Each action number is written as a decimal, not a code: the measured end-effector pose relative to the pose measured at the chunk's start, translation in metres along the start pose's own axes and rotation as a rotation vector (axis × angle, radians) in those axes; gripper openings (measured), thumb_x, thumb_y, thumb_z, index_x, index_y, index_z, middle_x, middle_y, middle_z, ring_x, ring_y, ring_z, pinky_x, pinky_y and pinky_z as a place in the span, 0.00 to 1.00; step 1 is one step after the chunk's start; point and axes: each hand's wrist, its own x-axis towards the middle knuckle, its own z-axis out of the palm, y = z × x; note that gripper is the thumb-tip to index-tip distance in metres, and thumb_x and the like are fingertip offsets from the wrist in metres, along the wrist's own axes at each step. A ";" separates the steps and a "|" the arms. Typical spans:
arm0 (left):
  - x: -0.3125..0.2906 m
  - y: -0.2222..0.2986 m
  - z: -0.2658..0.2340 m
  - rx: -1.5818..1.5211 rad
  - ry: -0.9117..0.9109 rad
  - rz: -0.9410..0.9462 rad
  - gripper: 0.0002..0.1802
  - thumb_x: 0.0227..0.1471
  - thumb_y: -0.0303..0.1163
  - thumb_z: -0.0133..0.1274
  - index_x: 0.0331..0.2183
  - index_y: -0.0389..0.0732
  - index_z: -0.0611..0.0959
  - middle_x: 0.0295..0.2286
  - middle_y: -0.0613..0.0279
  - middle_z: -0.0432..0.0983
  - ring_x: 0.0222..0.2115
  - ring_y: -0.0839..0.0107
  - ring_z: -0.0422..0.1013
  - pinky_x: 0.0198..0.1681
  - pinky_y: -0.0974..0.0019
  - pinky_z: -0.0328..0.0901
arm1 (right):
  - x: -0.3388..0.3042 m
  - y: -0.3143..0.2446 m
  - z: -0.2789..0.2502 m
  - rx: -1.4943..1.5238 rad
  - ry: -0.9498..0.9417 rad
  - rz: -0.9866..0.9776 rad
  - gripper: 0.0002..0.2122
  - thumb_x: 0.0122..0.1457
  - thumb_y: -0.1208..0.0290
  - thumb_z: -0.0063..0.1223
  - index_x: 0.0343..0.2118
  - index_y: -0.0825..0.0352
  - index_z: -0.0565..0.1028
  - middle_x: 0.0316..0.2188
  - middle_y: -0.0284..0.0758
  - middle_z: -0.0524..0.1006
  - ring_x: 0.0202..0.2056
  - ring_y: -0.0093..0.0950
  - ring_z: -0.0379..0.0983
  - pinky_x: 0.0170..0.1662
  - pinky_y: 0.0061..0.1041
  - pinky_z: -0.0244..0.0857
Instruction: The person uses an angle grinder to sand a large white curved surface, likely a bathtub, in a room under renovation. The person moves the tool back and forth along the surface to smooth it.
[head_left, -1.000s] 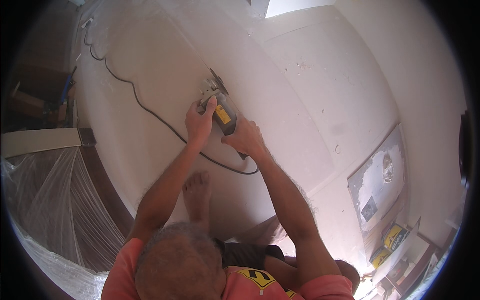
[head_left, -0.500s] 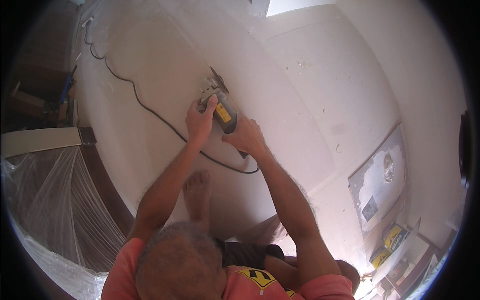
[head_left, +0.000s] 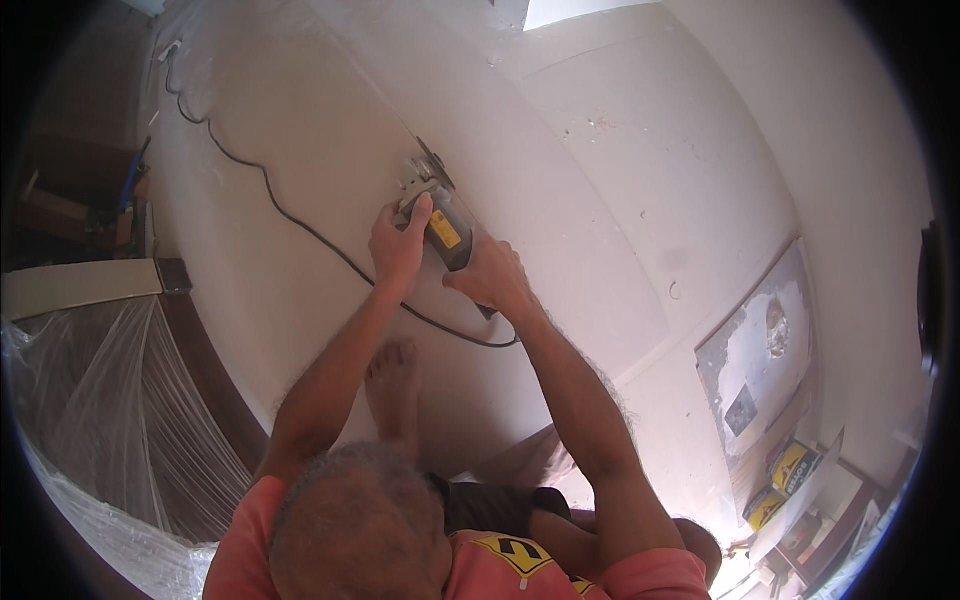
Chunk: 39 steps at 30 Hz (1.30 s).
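Both of my hands hold a dark angle grinder (head_left: pixel 447 228) with a yellow label on its body. My left hand (head_left: pixel 397 246) is wrapped round the front part near the head, with the thumb on top. Further back, my right hand (head_left: pixel 495 274) grips the rear of the body. The thin disc (head_left: pixel 436 162) stands on edge at the dusty pale floor surface (head_left: pixel 560 270), in line with a straight thin line running away to the far left. Where the disc's lower edge meets the surface is hard to make out. A black cable (head_left: pixel 300 222) trails from the grinder's rear.
The cable runs to the far left. My bare foot (head_left: pixel 392 370) rests just behind the grinder. Plastic sheeting (head_left: pixel 120 390) covers something at left. At right lie a stained board (head_left: pixel 760 345) and yellow-and-dark packages (head_left: pixel 793 468). A blue-handled object (head_left: pixel 131 180) lies among clutter at far left.
The view has shifted very slightly. My hands keep the same grip, and the grinder stays in nearly the same place.
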 end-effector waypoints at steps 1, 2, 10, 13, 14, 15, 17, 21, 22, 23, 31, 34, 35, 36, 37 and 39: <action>0.000 0.000 0.001 -0.001 -0.001 0.000 0.45 0.60 0.62 0.65 0.57 0.26 0.80 0.40 0.45 0.85 0.37 0.62 0.83 0.40 0.60 0.78 | 0.001 0.001 0.001 -0.008 0.000 0.012 0.33 0.43 0.63 0.71 0.52 0.73 0.73 0.39 0.54 0.84 0.44 0.54 0.83 0.49 0.47 0.77; -0.001 0.000 0.001 -0.002 -0.003 0.001 0.46 0.60 0.62 0.65 0.57 0.26 0.80 0.41 0.44 0.85 0.38 0.62 0.83 0.41 0.60 0.78 | 0.001 0.003 0.001 -0.016 -0.001 0.024 0.34 0.43 0.61 0.72 0.54 0.73 0.73 0.40 0.54 0.84 0.44 0.53 0.83 0.50 0.46 0.77; 0.005 -0.006 0.001 0.001 0.007 0.016 0.44 0.60 0.61 0.65 0.56 0.26 0.81 0.42 0.46 0.85 0.39 0.62 0.83 0.42 0.60 0.77 | 0.005 0.003 0.003 -0.012 0.012 -0.020 0.31 0.44 0.64 0.71 0.51 0.73 0.73 0.39 0.56 0.84 0.45 0.57 0.83 0.50 0.50 0.77; 0.005 -0.003 0.002 0.006 0.011 0.011 0.44 0.60 0.61 0.66 0.55 0.27 0.82 0.42 0.46 0.85 0.38 0.62 0.83 0.42 0.60 0.77 | 0.006 0.004 0.003 -0.018 0.009 -0.012 0.31 0.45 0.63 0.72 0.51 0.73 0.73 0.40 0.56 0.84 0.46 0.57 0.83 0.50 0.50 0.77; 0.004 -0.001 0.003 0.011 0.009 0.007 0.44 0.60 0.61 0.66 0.55 0.27 0.81 0.42 0.46 0.85 0.38 0.63 0.83 0.42 0.60 0.77 | 0.006 0.004 0.002 -0.021 0.009 -0.005 0.31 0.45 0.63 0.72 0.51 0.73 0.73 0.40 0.56 0.84 0.46 0.57 0.83 0.50 0.50 0.77; 0.002 0.001 0.004 0.015 0.008 0.002 0.44 0.60 0.62 0.66 0.55 0.26 0.81 0.41 0.46 0.85 0.37 0.63 0.83 0.41 0.60 0.77 | 0.006 0.006 0.003 -0.031 0.022 -0.010 0.31 0.45 0.63 0.72 0.51 0.73 0.73 0.39 0.55 0.84 0.46 0.56 0.83 0.50 0.49 0.77; 0.000 0.002 0.004 0.028 0.016 -0.004 0.45 0.60 0.62 0.66 0.55 0.26 0.81 0.40 0.47 0.85 0.36 0.63 0.83 0.41 0.61 0.77 | 0.005 0.006 0.005 -0.050 0.046 -0.026 0.31 0.45 0.63 0.72 0.51 0.73 0.73 0.39 0.55 0.84 0.45 0.56 0.83 0.50 0.49 0.77; 0.000 -0.001 0.001 0.024 0.029 -0.004 0.45 0.59 0.62 0.66 0.55 0.27 0.82 0.38 0.47 0.86 0.34 0.64 0.83 0.39 0.61 0.77 | 0.001 0.002 0.002 -0.026 0.001 -0.002 0.31 0.45 0.63 0.71 0.51 0.73 0.73 0.38 0.54 0.84 0.43 0.55 0.84 0.49 0.48 0.78; -0.001 -0.001 0.002 0.022 0.024 -0.004 0.44 0.59 0.62 0.66 0.55 0.27 0.82 0.37 0.48 0.86 0.34 0.64 0.83 0.39 0.61 0.77 | 0.000 0.002 0.002 -0.028 0.002 -0.001 0.31 0.45 0.63 0.71 0.51 0.73 0.73 0.37 0.53 0.84 0.43 0.54 0.84 0.49 0.48 0.78; -0.002 -0.001 0.002 0.021 0.019 -0.004 0.44 0.59 0.62 0.66 0.55 0.27 0.82 0.37 0.48 0.86 0.34 0.64 0.83 0.38 0.62 0.77 | -0.001 0.002 0.001 -0.029 0.003 0.000 0.31 0.45 0.64 0.71 0.51 0.73 0.73 0.37 0.53 0.84 0.43 0.54 0.84 0.48 0.47 0.78; -0.008 0.000 0.004 -0.011 0.001 0.004 0.44 0.60 0.61 0.66 0.56 0.27 0.81 0.38 0.47 0.86 0.35 0.63 0.84 0.40 0.61 0.78 | -0.003 0.007 0.001 -0.031 -0.008 0.021 0.36 0.43 0.61 0.71 0.56 0.73 0.73 0.43 0.54 0.84 0.46 0.53 0.83 0.52 0.46 0.77; -0.007 -0.004 0.003 -0.001 0.005 0.001 0.44 0.60 0.61 0.66 0.56 0.27 0.81 0.40 0.45 0.86 0.38 0.61 0.84 0.41 0.60 0.78 | -0.005 0.007 0.001 -0.021 -0.018 0.026 0.36 0.43 0.61 0.71 0.56 0.73 0.73 0.43 0.54 0.84 0.47 0.53 0.83 0.52 0.46 0.77; -0.008 -0.005 0.004 0.000 0.006 -0.003 0.44 0.60 0.61 0.66 0.56 0.26 0.81 0.41 0.44 0.86 0.39 0.61 0.84 0.41 0.60 0.78 | -0.006 0.007 0.001 -0.016 -0.022 0.028 0.37 0.43 0.61 0.71 0.56 0.73 0.73 0.43 0.54 0.84 0.47 0.53 0.83 0.52 0.46 0.77; -0.008 -0.006 0.004 0.000 0.007 -0.008 0.45 0.60 0.61 0.66 0.56 0.26 0.81 0.42 0.43 0.85 0.39 0.60 0.84 0.41 0.59 0.78 | -0.006 0.007 0.001 -0.018 -0.024 0.033 0.37 0.43 0.61 0.71 0.56 0.74 0.73 0.43 0.54 0.84 0.47 0.53 0.83 0.51 0.46 0.77; -0.009 -0.005 0.005 0.003 0.008 -0.008 0.45 0.60 0.61 0.66 0.57 0.26 0.80 0.42 0.43 0.85 0.40 0.60 0.84 0.41 0.59 0.78 | -0.007 0.006 0.000 -0.021 -0.023 0.039 0.36 0.43 0.61 0.71 0.56 0.74 0.73 0.42 0.54 0.84 0.46 0.53 0.83 0.51 0.47 0.77; -0.010 -0.004 0.006 0.007 0.009 -0.010 0.45 0.60 0.61 0.66 0.57 0.26 0.80 0.43 0.43 0.85 0.41 0.60 0.84 0.42 0.59 0.79 | -0.007 0.008 0.001 -0.029 -0.002 0.021 0.34 0.43 0.62 0.71 0.54 0.74 0.73 0.40 0.54 0.84 0.45 0.54 0.83 0.50 0.47 0.77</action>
